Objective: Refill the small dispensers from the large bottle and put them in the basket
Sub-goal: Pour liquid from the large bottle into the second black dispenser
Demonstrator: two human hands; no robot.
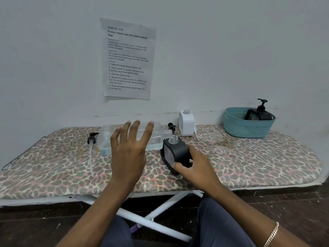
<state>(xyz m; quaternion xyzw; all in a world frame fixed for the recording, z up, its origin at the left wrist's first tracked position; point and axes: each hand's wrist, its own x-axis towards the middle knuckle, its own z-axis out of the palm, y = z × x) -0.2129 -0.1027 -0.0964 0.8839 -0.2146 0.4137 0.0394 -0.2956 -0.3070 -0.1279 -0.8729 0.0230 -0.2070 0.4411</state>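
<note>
The large clear bottle (106,138) lies tipped on its side above the ironing board (249,163), with a little bluish liquid pooled at its low left end. My left hand (128,150) holds it, fingers spread over its near side. Its open neck (168,133) points right, just above the open mouth of a small black dispenser (175,150). My right hand (195,166) grips that dispenser, thumb on its front, and holds it tilted. A small white dispenser (186,123) stands uncapped behind. The teal basket (247,129) at the far right holds another black dispenser (260,113) with its pump on.
A black pump head with a long white tube (91,148) lies on the board to the left. A second black pump (171,126) sits behind the black dispenser. A paper sheet (127,57) hangs on the wall. White board legs (160,209) and my knees are below.
</note>
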